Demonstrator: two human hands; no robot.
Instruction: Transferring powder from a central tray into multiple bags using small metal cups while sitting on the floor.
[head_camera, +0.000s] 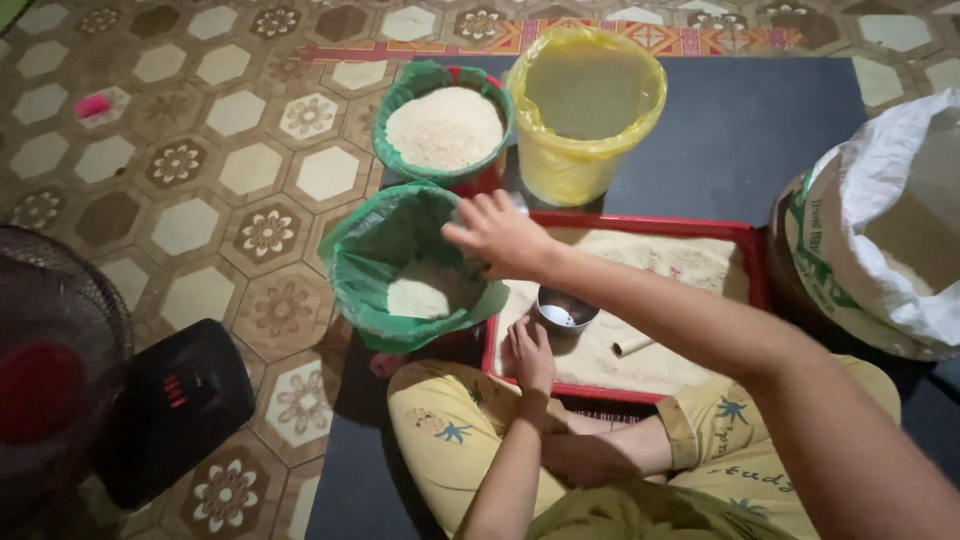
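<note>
We find the right hand (500, 235) tilted over the green-lined bucket (345, 270), fingers curled around something (unclear). The left hand (530, 350), fingers loosely spread, rests on the red tray (640, 224) beside a steel cup (563, 309).

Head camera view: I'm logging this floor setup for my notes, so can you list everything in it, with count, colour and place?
Green-lined bucket: one, partly filled with pale grain, at left centre under the right hand.
Second green-lined bucket: one, nearly full of pale grain, behind the first.
Yellow-lined bucket: one, top centre.
Red tray: one, spread with grain, centre.
Metal cup: one, silver, on the tray.
Short tube: one, pale, lying on the tray.
White sack: one, open, at right.
Dark mat: one, under the buckets and tray.
Fan: one, black and red, lower left.
Pink item: one, on the tiled floor, upper left.
Left hand: resting on the tray.
Right hand: over the front bucket, apparently holding something; hard to tell.
</note>
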